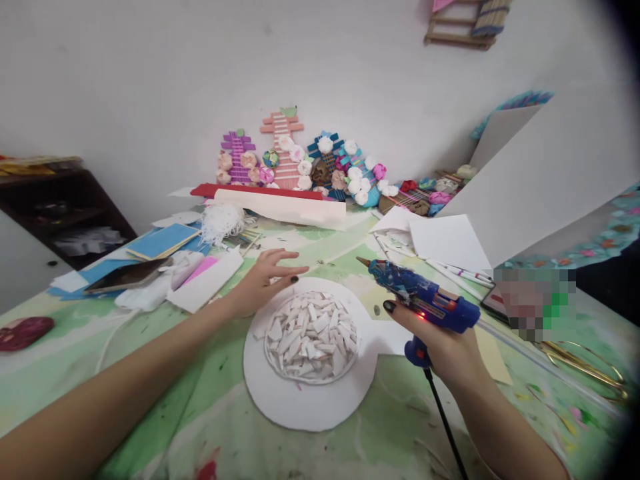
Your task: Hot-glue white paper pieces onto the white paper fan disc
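My right hand (450,353) is wrapped round the grip of a blue hot glue gun (425,293). Its nozzle points up and to the left, and a small red light glows on its side. Fingers apart and holding nothing, my left hand (267,280) hovers by the upper left edge of a white cardboard disc (310,410). On the disc sits a round, white-rimmed patch filled with small white cut pieces (313,337). A white strip (393,337) reaches from the disc's right side to beneath the glue gun.
Decorated stick crafts with paper flowers (285,153) lean on the wall behind rolled paper (280,207). Blue sheets (163,240) and white shredded strands (223,223) lie left. Gold-handled scissors (585,367), white paper (447,240) and a large white panel (540,180) are right.
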A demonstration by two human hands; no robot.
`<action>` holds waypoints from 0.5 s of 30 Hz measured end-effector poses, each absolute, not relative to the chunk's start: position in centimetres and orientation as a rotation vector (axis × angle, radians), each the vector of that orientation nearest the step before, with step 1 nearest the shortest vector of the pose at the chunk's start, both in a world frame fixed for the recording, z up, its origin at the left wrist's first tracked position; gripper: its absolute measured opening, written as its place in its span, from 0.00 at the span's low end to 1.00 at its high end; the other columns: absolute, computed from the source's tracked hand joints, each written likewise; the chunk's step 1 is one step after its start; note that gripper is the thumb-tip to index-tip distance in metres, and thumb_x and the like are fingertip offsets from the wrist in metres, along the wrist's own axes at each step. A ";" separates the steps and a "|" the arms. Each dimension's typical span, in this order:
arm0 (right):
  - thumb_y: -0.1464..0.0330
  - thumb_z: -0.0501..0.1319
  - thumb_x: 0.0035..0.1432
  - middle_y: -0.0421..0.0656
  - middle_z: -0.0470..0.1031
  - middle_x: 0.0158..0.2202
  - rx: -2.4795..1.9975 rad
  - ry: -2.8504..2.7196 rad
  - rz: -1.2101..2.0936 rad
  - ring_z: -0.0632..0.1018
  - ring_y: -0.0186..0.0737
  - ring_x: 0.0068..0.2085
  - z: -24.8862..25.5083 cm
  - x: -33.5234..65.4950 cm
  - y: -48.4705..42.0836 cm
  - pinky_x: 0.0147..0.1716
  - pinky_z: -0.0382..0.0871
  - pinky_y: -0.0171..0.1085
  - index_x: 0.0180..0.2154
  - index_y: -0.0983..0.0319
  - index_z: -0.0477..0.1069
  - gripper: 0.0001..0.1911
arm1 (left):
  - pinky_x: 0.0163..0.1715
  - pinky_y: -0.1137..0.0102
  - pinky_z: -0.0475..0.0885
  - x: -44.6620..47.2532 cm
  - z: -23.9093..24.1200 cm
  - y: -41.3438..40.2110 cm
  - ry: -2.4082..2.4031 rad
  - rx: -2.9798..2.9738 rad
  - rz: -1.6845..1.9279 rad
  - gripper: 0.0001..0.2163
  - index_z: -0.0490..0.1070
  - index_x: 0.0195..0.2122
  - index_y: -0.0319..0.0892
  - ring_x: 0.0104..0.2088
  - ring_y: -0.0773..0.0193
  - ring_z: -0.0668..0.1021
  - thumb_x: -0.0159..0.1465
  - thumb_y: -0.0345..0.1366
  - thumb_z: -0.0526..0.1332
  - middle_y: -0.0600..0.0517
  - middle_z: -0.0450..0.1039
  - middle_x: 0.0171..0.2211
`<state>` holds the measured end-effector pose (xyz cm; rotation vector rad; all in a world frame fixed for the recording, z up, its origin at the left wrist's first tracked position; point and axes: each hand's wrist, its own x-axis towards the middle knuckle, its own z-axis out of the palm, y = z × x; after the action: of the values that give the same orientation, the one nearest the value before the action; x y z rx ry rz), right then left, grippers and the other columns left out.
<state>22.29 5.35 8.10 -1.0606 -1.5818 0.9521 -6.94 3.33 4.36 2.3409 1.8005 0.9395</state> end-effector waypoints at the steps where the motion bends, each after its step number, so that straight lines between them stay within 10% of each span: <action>1: 0.61 0.65 0.42 0.41 0.76 0.28 -1.076 -1.582 0.955 0.76 0.43 0.32 8.0 22.3 5.3 0.32 0.70 0.38 0.31 0.61 0.75 0.13 | 0.56 0.54 0.55 -7.5 4.5 2.9 1.822 2.293 1.000 0.13 0.73 0.45 0.51 0.55 0.53 0.64 0.63 0.40 0.54 0.48 0.66 0.53; 7: 0.59 0.66 0.41 0.41 0.75 0.24 -1.211 -1.594 1.013 0.74 0.40 0.25 7.8 22.4 5.3 0.22 0.67 0.36 0.34 0.61 0.74 0.18 | 0.37 0.69 0.69 -10.2 4.4 0.2 1.921 1.907 1.022 0.09 0.77 0.34 0.46 0.38 0.60 0.75 0.56 0.40 0.60 0.49 0.74 0.39; 15: 0.58 0.66 0.38 0.43 0.74 0.25 -1.253 -1.592 0.993 0.74 0.40 0.25 7.3 21.9 6.2 0.20 0.66 0.35 0.33 0.63 0.75 0.19 | 0.23 0.73 0.63 -9.7 4.3 -0.2 2.144 1.825 0.732 0.11 0.74 0.27 0.42 0.22 0.65 0.71 0.57 0.42 0.56 0.53 0.73 0.22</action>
<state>21.94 6.18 7.33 -1.2534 -1.5916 0.9925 -9.75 -0.24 4.35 1.8254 2.1444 0.7320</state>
